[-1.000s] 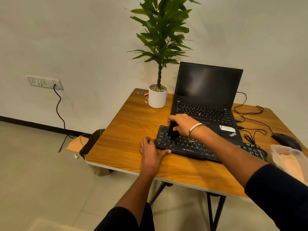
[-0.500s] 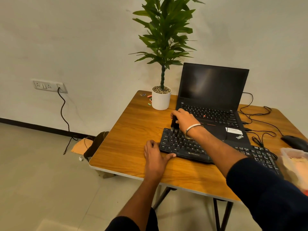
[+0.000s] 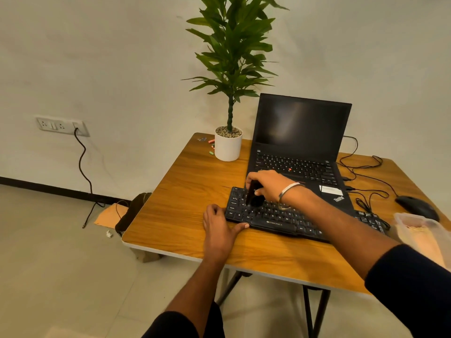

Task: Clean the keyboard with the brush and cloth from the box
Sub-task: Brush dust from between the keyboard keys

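While apparently gripped (image 3: pixel 266 185), brush (image 3: pixel 252 196) on keyboard (image 3: pixel 275 219).

Wooden table (image 3: pixel 185 191) as the reference. Open black laptop (image 3: pixel 300 142) sits at its far side, screen dark. White pot with green plant (image 3: pixel 228 145) just left of the laptop, a few small coloured bits (image 3: pixel 211 147) on the table beside the pot. Black mouse (image 3: pixel 416 208) at the table's right edge, black cables (image 3: pixel 361 172) between it and the laptop. Wall socket (image 3: pixel 62 126) left of the table, cord plugged in.
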